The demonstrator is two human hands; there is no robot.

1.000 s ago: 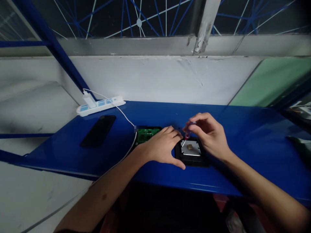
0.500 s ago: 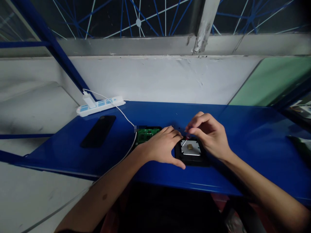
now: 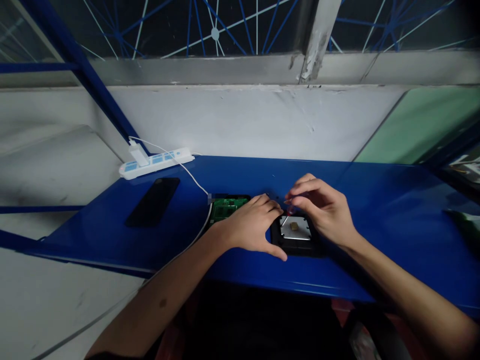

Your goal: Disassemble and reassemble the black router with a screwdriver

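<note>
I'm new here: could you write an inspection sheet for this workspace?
Surface: glossy blue tabletop.
Work items: screwdriver, tip at the upper left of the silver plate; black housing around that plate; green circuit board.
Clutter: dark phone at the left.
Hands: right hand grips the screwdriver; left hand spread beside the black housing, contact unclear.
Cables: white cable from charger on power strip to beside the circuit board.
Surroundings: white wall, patterned window, green panel at right.

Bare forearms angled inward, left hand palm-down, thumb splayed, right hand pinching
</note>
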